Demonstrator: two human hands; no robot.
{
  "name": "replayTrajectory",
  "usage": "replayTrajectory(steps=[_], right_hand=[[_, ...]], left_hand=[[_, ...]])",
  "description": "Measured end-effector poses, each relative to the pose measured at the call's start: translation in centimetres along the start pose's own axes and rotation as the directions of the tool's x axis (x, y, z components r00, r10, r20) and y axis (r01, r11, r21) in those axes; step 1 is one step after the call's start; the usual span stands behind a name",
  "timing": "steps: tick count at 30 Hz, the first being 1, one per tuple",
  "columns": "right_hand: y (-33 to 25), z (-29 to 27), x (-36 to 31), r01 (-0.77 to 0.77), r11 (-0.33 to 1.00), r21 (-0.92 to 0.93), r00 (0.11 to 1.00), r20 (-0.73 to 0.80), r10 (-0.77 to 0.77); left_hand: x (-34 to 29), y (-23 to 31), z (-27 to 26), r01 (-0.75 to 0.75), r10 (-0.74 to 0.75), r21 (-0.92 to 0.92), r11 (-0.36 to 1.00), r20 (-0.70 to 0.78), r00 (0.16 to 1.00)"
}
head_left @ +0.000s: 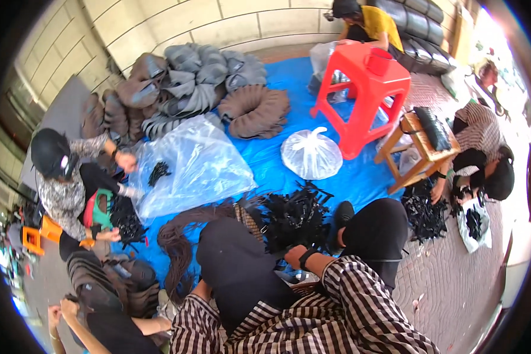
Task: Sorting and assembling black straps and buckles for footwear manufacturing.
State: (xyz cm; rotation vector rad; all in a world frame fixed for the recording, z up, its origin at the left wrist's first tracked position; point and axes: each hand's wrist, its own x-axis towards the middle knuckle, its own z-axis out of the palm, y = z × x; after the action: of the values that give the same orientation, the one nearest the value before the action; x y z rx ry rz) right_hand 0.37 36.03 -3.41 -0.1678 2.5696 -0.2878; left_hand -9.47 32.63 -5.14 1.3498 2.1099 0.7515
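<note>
Step in hand looks like handling black strips (295,215), piled between the feet on the blue tarp (271,171). Right hand (295,256) at pile's near edge, fingers curled, can't tell if gripping. Left hand hidden behind left knee (233,253). Next move calls for a clean strip pick; tangling likely hinders. Dark cords (180,253) left, tied clear bag (312,156) and red stool (366,76) beyond.

Three large black-strip heaps (294,219), one red stool (355,71), one wooden stool (418,141) (and one tarp (270,165))
</note>
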Motion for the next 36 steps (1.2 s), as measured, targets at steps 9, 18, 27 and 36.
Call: replayTrajectory(steps=[9, 18, 27, 36], right_hand=[[0.1, 0.1, -0.2, -0.003, 1.000, 0.023, 0.999, -0.033, 0.004], [-0.5, 0.2, -0.1, -0.062, 0.997, 0.051, 0.992, 0.116, 0.056], [5.5, -0.8, 1.6, -0.514, 0.816, 0.266, 0.857, 0.109, 0.504], [3.2, 3.9, 3.0, -0.622, 0.563, 0.544, 0.741, 0.179, 0.647]], left_hand=[[1.4, -8.6, -16.7, 0.004, -0.004, 0.007, 1.000, -0.047, 0.999], [6.8, -7.6, -19.4, 0.117, -0.122, -0.045, 0.992, -0.139, 0.983], [-0.3, -15.0, -12.1, 0.448, -0.455, -0.125, 0.885, -0.031, 0.890], [-5.1, -16.8, -7.7, 0.665, -0.667, -0.071, 0.743, -0.004, 0.745]])
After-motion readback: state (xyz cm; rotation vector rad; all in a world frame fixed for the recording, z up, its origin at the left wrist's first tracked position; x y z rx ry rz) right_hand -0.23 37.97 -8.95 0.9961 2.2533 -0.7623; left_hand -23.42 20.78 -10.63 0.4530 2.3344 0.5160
